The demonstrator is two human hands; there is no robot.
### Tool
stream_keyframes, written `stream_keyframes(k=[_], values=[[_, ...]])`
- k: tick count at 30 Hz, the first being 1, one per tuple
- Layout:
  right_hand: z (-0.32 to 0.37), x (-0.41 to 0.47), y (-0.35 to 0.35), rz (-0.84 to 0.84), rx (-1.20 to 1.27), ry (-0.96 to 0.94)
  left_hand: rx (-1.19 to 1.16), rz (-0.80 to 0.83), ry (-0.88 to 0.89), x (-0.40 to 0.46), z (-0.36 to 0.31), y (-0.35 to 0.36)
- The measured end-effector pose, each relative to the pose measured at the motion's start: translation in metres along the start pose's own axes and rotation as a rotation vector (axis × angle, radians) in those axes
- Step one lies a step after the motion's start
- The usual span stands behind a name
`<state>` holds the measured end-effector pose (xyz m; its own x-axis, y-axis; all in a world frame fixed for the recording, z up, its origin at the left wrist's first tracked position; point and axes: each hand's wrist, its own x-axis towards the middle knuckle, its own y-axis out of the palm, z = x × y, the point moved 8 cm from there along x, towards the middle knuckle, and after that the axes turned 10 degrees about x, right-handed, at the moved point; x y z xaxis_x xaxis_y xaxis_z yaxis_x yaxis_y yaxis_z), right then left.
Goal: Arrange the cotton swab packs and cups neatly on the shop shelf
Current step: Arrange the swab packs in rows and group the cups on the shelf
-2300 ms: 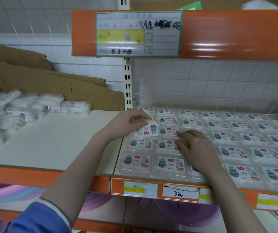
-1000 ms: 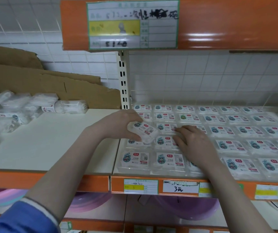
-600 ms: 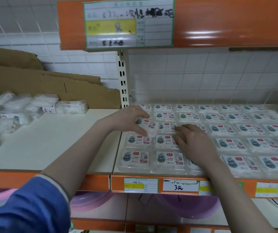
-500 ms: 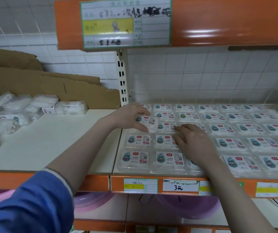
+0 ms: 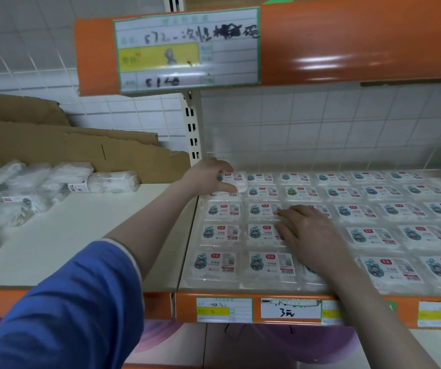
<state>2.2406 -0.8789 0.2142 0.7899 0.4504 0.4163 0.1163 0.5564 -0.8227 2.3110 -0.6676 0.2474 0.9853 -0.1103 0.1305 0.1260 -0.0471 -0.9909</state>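
Observation:
Flat cotton swab packs (image 5: 371, 238) with white labels lie in neat rows over the right shelf (image 5: 240, 296). My left hand (image 5: 208, 177) reaches to the back left corner of that shelf and grips one swab pack (image 5: 234, 179) between thumb and fingers, just above the rear rows. My right hand (image 5: 307, 230) rests flat, fingers spread, on packs in the middle rows near the left. No cups are recognisable in this view.
A loose heap of clear-wrapped white packs (image 5: 27, 187) sits at the left shelf's (image 5: 81, 235) far left. Torn cardboard (image 5: 81, 153) leans on the tiled wall behind. An upper orange shelf with a price label (image 5: 187, 49) overhangs. A slotted upright (image 5: 192, 129) divides the shelves.
My left hand carried the pack from the second row back to the rear left corner of the shelf. My right hand stayed pressed on the middle packs.

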Motion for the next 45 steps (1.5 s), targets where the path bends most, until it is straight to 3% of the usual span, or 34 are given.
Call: stream_keyframes(k=[10, 25, 34, 41, 45], values=[[0.000, 0.001, 0.000, -0.009, -0.005, -0.004, 0.114, 0.073, 0.028, 0.017, 0.001, 0.007], [0.001, 0.002, -0.001, -0.020, -0.011, -0.014, 0.062, 0.050, -0.004, 0.021, 0.018, 0.010], [0.004, 0.000, -0.003, -0.010, -0.022, 0.000, 0.064, -0.104, -0.022, 0.011, 0.010, 0.004], [0.007, 0.006, -0.005, 0.087, -0.067, 0.076, 0.055, -0.298, -0.117, -0.048, 0.007, -0.010], [0.014, 0.004, -0.007, -0.007, -0.119, 0.117, 0.076, -0.392, -0.225, -0.103, 0.012, -0.019]])
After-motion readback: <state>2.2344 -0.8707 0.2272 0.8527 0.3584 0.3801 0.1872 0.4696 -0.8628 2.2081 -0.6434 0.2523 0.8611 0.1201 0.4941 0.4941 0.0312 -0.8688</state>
